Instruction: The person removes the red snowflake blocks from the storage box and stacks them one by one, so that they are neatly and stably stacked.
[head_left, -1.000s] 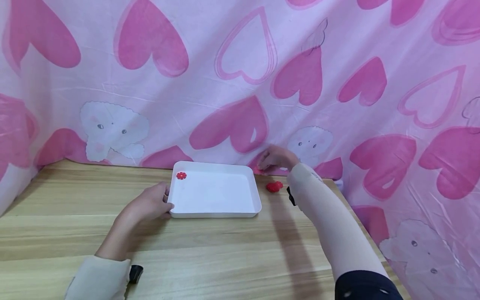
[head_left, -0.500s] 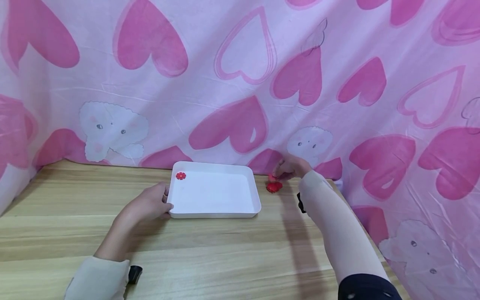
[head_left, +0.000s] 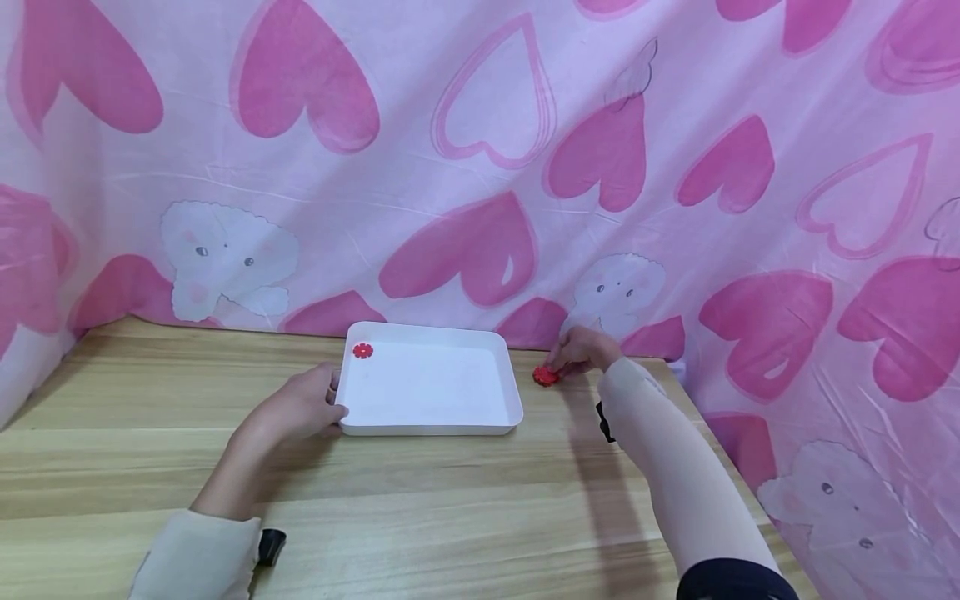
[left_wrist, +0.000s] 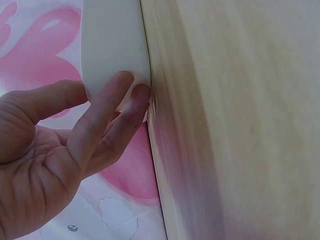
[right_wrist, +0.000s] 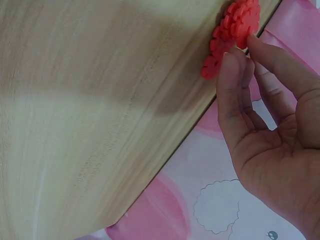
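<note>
A shallow white tray (head_left: 431, 375) lies on the table with one red notched plastic disc (head_left: 363, 351) in its far left corner. My left hand (head_left: 303, 402) grips the tray's left side, thumb at the front corner; in the left wrist view its fingertips (left_wrist: 125, 80) lie against the outer wall. Right of the tray is a small heap of red notched discs (head_left: 545, 377), overlapping one another. My right hand (head_left: 585, 350) is at this heap. In the right wrist view its thumb and fingertips pinch the edge of a red disc (right_wrist: 246, 24) at the heap's top.
The wooden table (head_left: 420, 508) runs back to a pink heart-patterned curtain (head_left: 457, 117), which hangs right behind the tray and along the right side. Beyond the heap, the table's far edge is close to my right hand.
My right hand has moved right and then down from beside the tray's far right corner, bringing a red disc to the heap. The left hand and tray have stayed put.
</note>
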